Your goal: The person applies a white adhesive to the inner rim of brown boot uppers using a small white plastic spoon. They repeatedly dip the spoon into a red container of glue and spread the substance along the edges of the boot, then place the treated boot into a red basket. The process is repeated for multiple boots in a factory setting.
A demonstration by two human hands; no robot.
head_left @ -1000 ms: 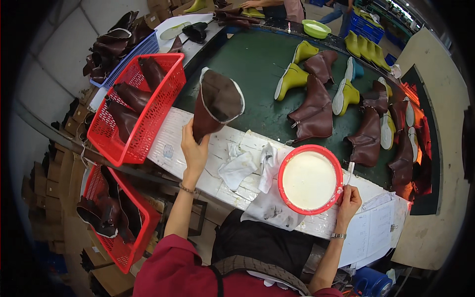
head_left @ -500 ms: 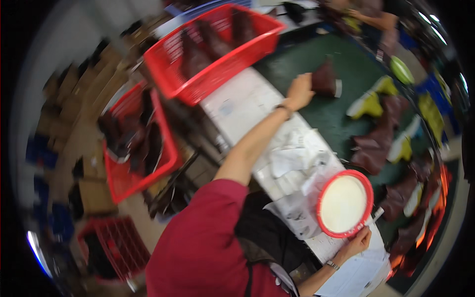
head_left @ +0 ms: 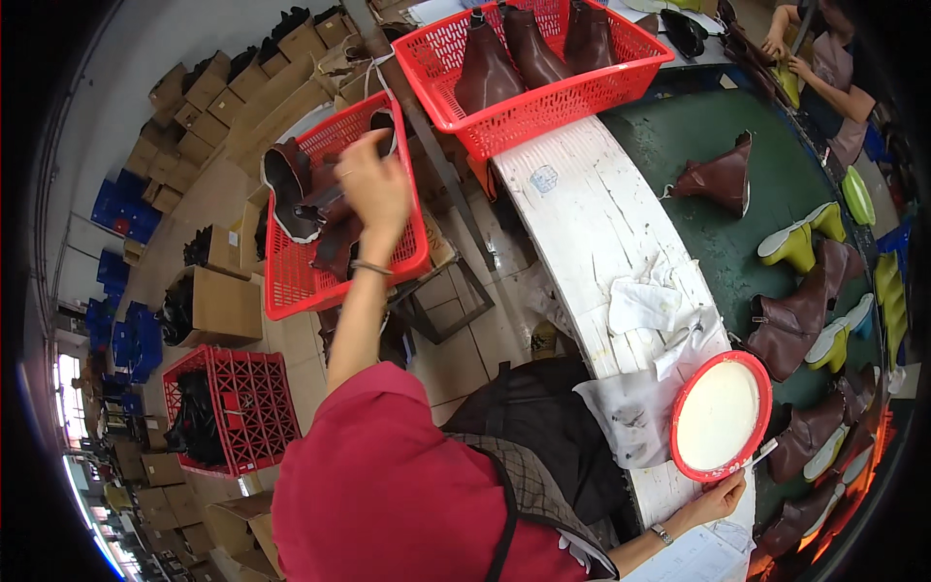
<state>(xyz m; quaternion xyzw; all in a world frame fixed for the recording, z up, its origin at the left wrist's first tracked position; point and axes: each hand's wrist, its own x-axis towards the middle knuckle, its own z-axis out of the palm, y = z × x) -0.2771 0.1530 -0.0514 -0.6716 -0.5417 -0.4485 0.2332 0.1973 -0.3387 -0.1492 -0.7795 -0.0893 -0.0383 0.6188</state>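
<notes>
Two hands are showing, well apart from each other. Left hand (head_left: 376, 184): reaching out over the lower red basket (head_left: 291, 281) at the person's left side, back of the hand facing up, fingers (head_left: 361, 147) curling downward and close together; whether they are gripping anything cannot be told, since the palm side is hidden. Brown boot upper (head_left: 335, 242): lying in that basket directly beneath the hand, seemingly touching or just below the fingertips. A second boot piece with a pale opening (head_left: 283, 189) is leaning against the basket's left wall, just beside the hand.

Right hand (head_left: 716, 500): resting at the near edge of the white desk (head_left: 582, 204), fingers closing on a thin white stick (head_left: 761, 454), touching the rim of a round red bowl (head_left: 721, 417) of white paste.

Edges and room: the lower basket is sitting below desk level, its right wall near the desk's curved edge. An upper red basket (head_left: 543, 97) holding brown boots (head_left: 485, 68) is overhanging the far end of the desk. White rags (head_left: 645, 306) are crowding the desk strip between the two hands; bare board is lying open farther along. Finished boots on green lasts (head_left: 800, 315) are lining the green belt (head_left: 776, 175) beyond the desk. Cardboard boxes (head_left: 228, 306) are bordering the floor aisle at left.
</notes>
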